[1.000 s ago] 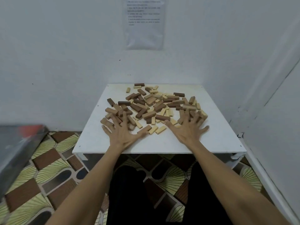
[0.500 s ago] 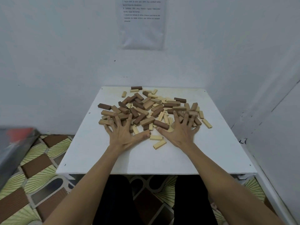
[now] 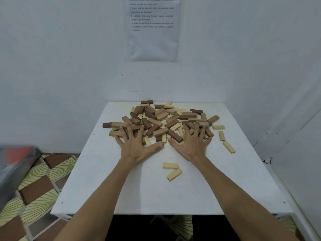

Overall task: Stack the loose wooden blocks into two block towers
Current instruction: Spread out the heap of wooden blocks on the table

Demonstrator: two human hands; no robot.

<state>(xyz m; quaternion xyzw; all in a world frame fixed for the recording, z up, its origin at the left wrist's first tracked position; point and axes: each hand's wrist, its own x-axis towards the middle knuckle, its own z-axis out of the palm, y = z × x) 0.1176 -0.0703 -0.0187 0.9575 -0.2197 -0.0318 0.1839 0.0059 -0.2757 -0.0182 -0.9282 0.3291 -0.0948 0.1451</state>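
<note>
A heap of loose wooden blocks, dark brown, mid brown and pale, lies on the far half of a white table. My left hand lies flat with fingers spread, pressing on the heap's near left edge. My right hand lies flat the same way on the heap's near right edge. Neither hand holds a block. Two pale blocks lie apart from the heap, nearer to me. Three pale blocks lie scattered to the right of my right hand.
White walls close the table in at the back and right. A printed sheet hangs on the back wall. A grey bin with a red patch stands at the left over a patterned floor.
Both hands have pushed the heap away from me toward the back of the table. Two pale blocks stayed behind near my wrists, and some slid out to the right.
</note>
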